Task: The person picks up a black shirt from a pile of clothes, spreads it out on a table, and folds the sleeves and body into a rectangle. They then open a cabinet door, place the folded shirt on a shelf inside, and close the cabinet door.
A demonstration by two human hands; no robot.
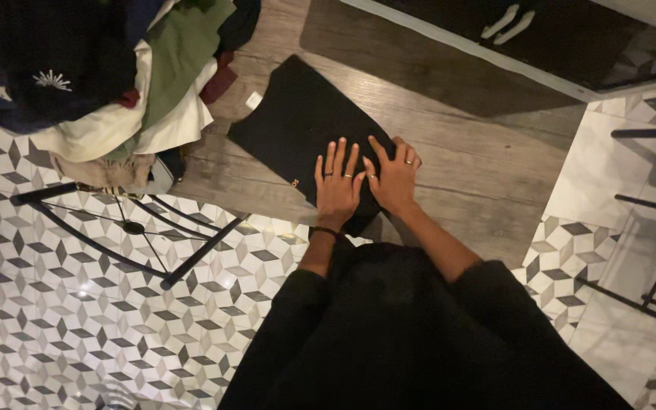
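Both hands, left hand (337, 188) and right hand (393, 178), lie flat, fingers spread, gripping nothing; press evenly across the folded black garment (298, 125) on the bench (457, 152).

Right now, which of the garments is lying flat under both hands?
The black garment, spread on the wooden table. The left hand and right hand press on its near end. The other clothes lie in a pile on the chair.
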